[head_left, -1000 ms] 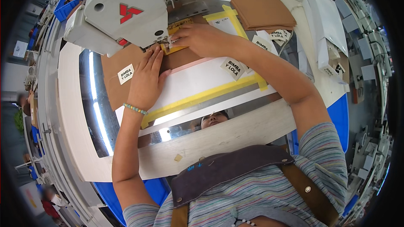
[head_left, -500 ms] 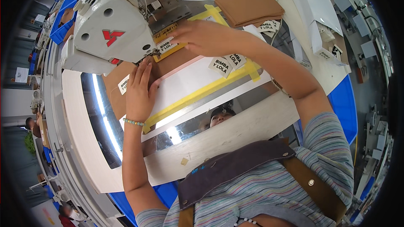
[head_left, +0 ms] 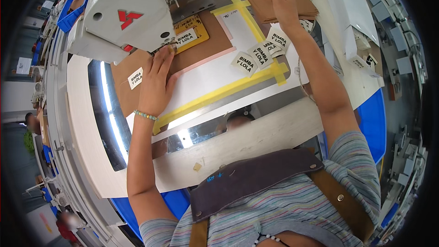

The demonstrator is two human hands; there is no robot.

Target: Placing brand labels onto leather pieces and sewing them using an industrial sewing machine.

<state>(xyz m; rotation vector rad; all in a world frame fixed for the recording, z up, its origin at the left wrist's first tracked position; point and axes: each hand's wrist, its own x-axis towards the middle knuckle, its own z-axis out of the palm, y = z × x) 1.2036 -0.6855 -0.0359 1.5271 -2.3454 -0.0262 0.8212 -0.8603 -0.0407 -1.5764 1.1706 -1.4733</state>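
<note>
My left hand [head_left: 157, 80] lies flat with fingers extended on a brown sheet [head_left: 210, 34], its fingertips close to the sewing machine's [head_left: 132, 18] needle area. Beside those fingertips, a yellow template [head_left: 201, 37] rests on the sheet, with a white label [head_left: 186, 38] at its opening. Another label [head_left: 136, 78] sits left of my left hand. My right hand [head_left: 281, 7] is raised over a stack of brown sheets [head_left: 302, 4], fingers loosely bent and apart, nothing visible in them. Several loose white labels [head_left: 244, 63] lie between my hands.
Yellow tape [head_left: 201, 103] borders a white guide sheet [head_left: 201, 84] on the machine bed. To the right stand an open white box [head_left: 350, 9] holding labels and a blue bin [head_left: 372, 123]. A thin cord [head_left: 302, 75] runs under my right forearm. Other workstations line both sides.
My right hand has left the yellow template and moved right and away, over the brown stack. The template and loose labels are now uncovered. My left hand stays almost in place.
</note>
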